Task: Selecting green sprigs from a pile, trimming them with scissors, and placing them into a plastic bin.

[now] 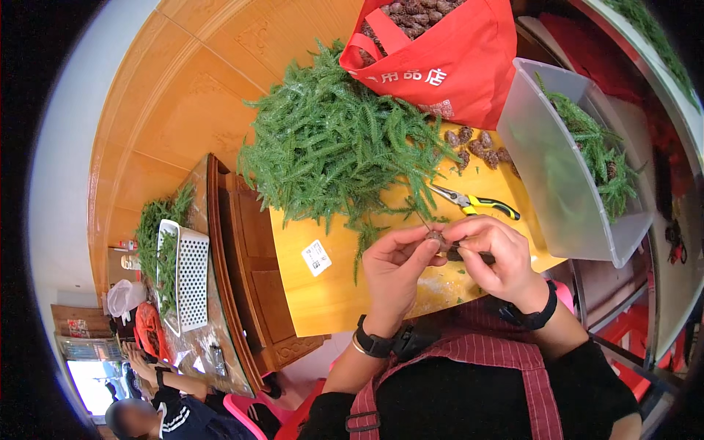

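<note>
Pinching a small brown pine cone (435, 237) just right of the frame's centre, the left hand (394, 268) has its thumb and fingertips closed on it, while the right hand (495, 253) meets it from the right, thumb and forefinger nearly together; whether they grip the cone or a dark bit beside it, I cannot tell. A thin stem or wire (422, 219) shows just above the cone. To work it well, I would keep the left pinch light, so the scales are not crushed, steady both wrists, and let the right fingertips do the fine turning. At the top of the frame, a red bag (469, 81) is heaped with cones (418, 16). At the right, a translucent plastic bin (546, 161) holds green sprigs (598, 139), with at least one cone visible among them. At the lower left, a white perforated basket (193, 282) contains more greenery (166, 268), some of it over the rim.
</note>
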`<act>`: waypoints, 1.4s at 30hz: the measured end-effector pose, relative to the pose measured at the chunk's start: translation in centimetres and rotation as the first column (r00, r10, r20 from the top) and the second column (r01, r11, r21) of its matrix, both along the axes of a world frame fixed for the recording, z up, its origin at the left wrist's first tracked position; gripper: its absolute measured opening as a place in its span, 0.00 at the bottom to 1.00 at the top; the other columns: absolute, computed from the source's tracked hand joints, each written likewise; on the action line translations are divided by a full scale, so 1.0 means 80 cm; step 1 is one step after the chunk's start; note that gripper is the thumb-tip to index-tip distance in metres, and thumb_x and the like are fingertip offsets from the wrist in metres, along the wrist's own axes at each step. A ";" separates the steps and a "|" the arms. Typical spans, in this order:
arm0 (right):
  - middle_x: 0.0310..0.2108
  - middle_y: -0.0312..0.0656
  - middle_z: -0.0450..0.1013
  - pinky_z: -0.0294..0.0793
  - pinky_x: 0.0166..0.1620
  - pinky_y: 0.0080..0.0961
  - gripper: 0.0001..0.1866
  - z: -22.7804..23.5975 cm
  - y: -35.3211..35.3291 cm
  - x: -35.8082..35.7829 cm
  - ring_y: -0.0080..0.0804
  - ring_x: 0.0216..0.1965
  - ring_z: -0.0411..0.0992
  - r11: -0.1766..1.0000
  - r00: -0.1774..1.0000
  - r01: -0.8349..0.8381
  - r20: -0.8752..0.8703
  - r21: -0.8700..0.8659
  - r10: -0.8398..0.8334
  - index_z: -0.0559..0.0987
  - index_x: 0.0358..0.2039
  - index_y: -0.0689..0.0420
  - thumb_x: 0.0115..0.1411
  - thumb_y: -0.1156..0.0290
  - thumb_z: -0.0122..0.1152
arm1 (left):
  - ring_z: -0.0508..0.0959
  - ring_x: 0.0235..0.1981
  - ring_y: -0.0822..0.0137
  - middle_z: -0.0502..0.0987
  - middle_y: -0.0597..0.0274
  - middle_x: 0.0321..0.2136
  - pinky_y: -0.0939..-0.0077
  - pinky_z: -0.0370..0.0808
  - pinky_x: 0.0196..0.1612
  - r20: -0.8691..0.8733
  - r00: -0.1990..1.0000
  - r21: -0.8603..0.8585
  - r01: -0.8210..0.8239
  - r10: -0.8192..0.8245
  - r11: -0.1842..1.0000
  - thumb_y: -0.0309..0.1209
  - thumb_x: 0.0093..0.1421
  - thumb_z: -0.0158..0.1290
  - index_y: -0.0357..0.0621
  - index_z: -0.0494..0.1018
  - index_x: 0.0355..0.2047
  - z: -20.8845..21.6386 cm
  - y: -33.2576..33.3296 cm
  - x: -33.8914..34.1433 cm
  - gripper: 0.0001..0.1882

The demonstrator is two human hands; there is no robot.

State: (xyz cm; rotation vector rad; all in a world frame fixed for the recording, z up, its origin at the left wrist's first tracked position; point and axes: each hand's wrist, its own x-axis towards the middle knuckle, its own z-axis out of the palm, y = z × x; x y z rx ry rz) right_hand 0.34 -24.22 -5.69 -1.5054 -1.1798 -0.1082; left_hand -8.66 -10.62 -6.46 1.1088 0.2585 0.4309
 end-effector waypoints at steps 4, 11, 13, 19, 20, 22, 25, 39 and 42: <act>0.31 0.47 0.72 0.72 0.37 0.27 0.04 0.003 -0.004 -0.002 0.35 0.33 0.72 0.998 0.945 -0.021 -0.324 0.067 0.042 0.66 0.26 0.61 0.51 0.83 0.50 | 0.78 0.33 0.62 0.75 0.49 0.35 0.74 0.78 0.30 0.000 0.999 0.048 0.048 -0.048 0.998 0.17 0.53 0.51 0.35 0.70 0.35 0.005 -0.001 -0.002 0.08; 0.35 0.47 0.70 0.66 0.42 0.25 0.04 0.034 -0.012 0.008 0.28 0.36 0.68 0.972 0.814 -0.236 -0.545 0.002 0.199 0.67 0.29 0.61 0.53 0.79 0.52 | 0.78 0.31 0.61 0.75 0.49 0.34 0.76 0.78 0.28 -0.022 0.979 0.119 0.203 -0.202 0.972 0.16 0.53 0.50 0.34 0.70 0.34 0.015 0.003 -0.007 0.08; 0.37 0.47 0.69 0.66 0.43 0.24 0.05 0.025 -0.012 0.019 0.27 0.37 0.67 0.966 0.834 -0.258 -0.509 -0.022 0.212 0.68 0.31 0.62 0.52 0.79 0.52 | 0.78 0.31 0.61 0.75 0.49 0.34 0.76 0.78 0.28 -0.010 0.974 0.136 0.225 -0.225 0.965 0.16 0.53 0.50 0.34 0.70 0.33 0.018 0.003 -0.007 0.07; 0.43 0.45 0.67 0.65 0.44 0.22 0.12 0.025 -0.001 0.012 0.26 0.41 0.66 0.940 0.625 -0.335 -0.729 0.070 0.277 0.71 0.36 0.63 0.48 0.83 0.56 | 0.77 0.32 0.68 0.76 0.52 0.35 0.78 0.78 0.31 0.048 0.975 -0.042 0.217 -0.215 0.975 0.17 0.54 0.50 0.34 0.71 0.37 0.015 0.001 -0.007 0.09; 0.44 0.45 0.66 0.65 0.44 0.21 0.14 0.024 -0.001 0.011 0.26 0.41 0.65 0.914 0.539 -0.394 -0.780 0.099 0.317 0.72 0.36 0.63 0.46 0.83 0.58 | 0.77 0.32 0.68 0.76 0.51 0.35 0.77 0.78 0.31 0.045 0.972 -0.066 0.232 -0.229 0.971 0.17 0.54 0.50 0.34 0.71 0.36 0.014 0.002 -0.007 0.09; 0.43 0.45 0.66 0.66 0.43 0.22 0.14 0.012 0.001 0.014 0.27 0.41 0.66 0.907 0.533 -0.397 -0.770 0.138 0.351 0.72 0.35 0.62 0.45 0.84 0.59 | 0.77 0.32 0.67 0.76 0.51 0.35 0.77 0.79 0.31 0.044 0.969 -0.090 0.247 -0.244 0.965 0.17 0.54 0.50 0.34 0.71 0.36 0.013 0.002 -0.007 0.09; 0.41 0.46 0.67 0.67 0.42 0.23 0.14 0.005 0.003 0.017 0.28 0.41 0.66 0.888 0.474 -0.399 -0.777 0.230 0.414 0.73 0.33 0.62 0.43 0.85 0.61 | 0.77 0.32 0.67 0.75 0.51 0.35 0.76 0.79 0.32 0.045 0.963 -0.110 0.269 -0.266 0.957 0.17 0.54 0.50 0.34 0.71 0.36 0.012 0.004 -0.007 0.08; 0.36 0.41 0.70 0.71 0.38 0.19 0.07 0.014 0.004 0.027 0.23 0.34 0.70 0.841 0.362 -0.488 -0.822 0.234 0.439 0.73 0.29 0.61 0.49 0.80 0.61 | 0.78 0.32 0.65 0.75 0.51 0.34 0.76 0.79 0.33 -0.013 0.930 -0.139 0.362 -0.367 0.922 0.17 0.54 0.51 0.32 0.69 0.36 0.013 0.010 -0.011 0.09; 0.36 0.41 0.70 0.70 0.38 0.19 0.06 0.012 0.005 0.025 0.22 0.34 0.70 0.832 0.381 -0.500 -0.801 0.242 0.462 0.73 0.28 0.61 0.50 0.78 0.62 | 0.77 0.33 0.65 0.75 0.52 0.34 0.76 0.79 0.33 0.008 0.931 -0.128 0.362 -0.364 0.923 0.17 0.53 0.51 0.32 0.69 0.36 0.010 0.011 -0.013 0.09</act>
